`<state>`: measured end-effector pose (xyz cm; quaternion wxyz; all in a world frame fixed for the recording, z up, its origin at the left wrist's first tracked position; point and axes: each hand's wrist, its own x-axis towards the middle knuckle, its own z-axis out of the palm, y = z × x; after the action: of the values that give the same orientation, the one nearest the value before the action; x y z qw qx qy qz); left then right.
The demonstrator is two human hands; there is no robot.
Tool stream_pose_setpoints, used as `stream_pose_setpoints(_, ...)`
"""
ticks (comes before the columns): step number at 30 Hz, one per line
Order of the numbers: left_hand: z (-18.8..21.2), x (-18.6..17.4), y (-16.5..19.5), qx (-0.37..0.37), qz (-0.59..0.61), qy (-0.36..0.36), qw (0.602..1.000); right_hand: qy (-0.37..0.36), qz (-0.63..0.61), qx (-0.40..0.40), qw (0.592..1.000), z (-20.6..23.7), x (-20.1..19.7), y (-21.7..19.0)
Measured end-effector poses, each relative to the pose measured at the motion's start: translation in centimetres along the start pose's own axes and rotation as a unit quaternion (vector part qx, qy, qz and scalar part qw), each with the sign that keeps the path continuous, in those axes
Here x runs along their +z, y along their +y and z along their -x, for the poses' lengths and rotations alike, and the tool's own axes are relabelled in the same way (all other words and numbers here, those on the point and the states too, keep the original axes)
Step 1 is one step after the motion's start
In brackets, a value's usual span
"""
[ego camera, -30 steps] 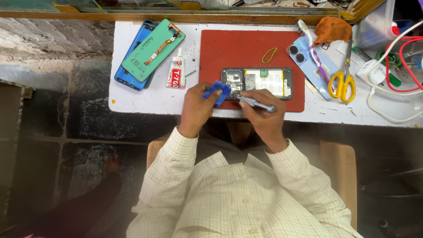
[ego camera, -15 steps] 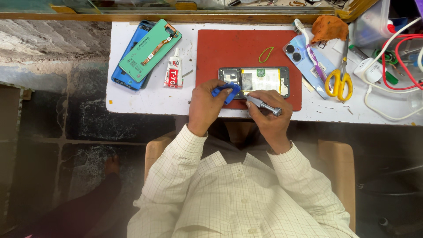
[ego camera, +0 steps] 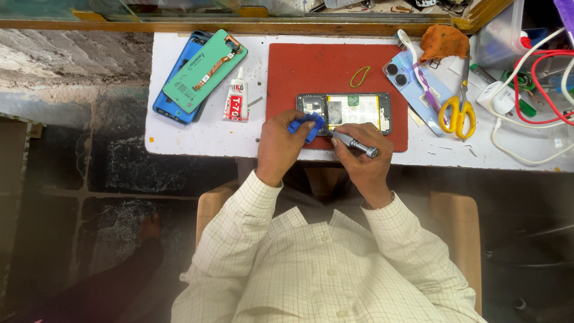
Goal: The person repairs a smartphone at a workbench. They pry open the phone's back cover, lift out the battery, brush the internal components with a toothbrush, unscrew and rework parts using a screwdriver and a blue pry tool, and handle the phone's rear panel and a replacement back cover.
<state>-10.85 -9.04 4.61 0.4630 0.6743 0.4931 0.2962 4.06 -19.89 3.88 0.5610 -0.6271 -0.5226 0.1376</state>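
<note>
Your view, left of red mat [ego camera: 335, 66]: small glue tube [ego camera: 236, 98], white with red label, lying on table [ego camera: 203, 134]. Further left: green phone screen panel [ego camera: 203, 72], face down, tilted, stacked on blue phone [ego camera: 173, 101]. Opened phone [ego camera: 353, 112] on mat carries small white and yellow labels.

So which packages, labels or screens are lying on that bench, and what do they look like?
Glue tube: left of the red mat, small, white with a red label.
Green screen panel: far left, rectangular, orange flex strip, stacked on a blue phone shell.
Opened phone: on the mat, dark frame, yellowish inside, by the left hand and right hand.
</note>
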Motion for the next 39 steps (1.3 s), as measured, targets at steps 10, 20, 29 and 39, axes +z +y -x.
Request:
stream_pose_setpoints(10, -0.2, 0.5, -1.5, 0.044, 0.024, 0.016, 0.999, -0.006, -0.019, -0.005, 1.000, 0.2, 0.1, 0.0)
stream_pose_setpoints(20, -1.1, -2.8, -3.9, -0.044, 0.242, -0.038, 0.969, 0.014, -0.218, 0.064, 0.974, 0.2, -0.3, 0.3)
stream_pose_setpoints(29, -0.5, -2.3, -2.0, 0.006, 0.047, -0.006, 0.999, -0.022, -0.040, -0.025, 0.999, 0.0, 1.6, -0.6)
stream_pose_setpoints(39, -0.3, -2.2, -1.6, 0.016, 0.019, 0.008, 1.000, -0.020, 0.000, -0.062, 0.998, -0.2, 1.9, -0.5)
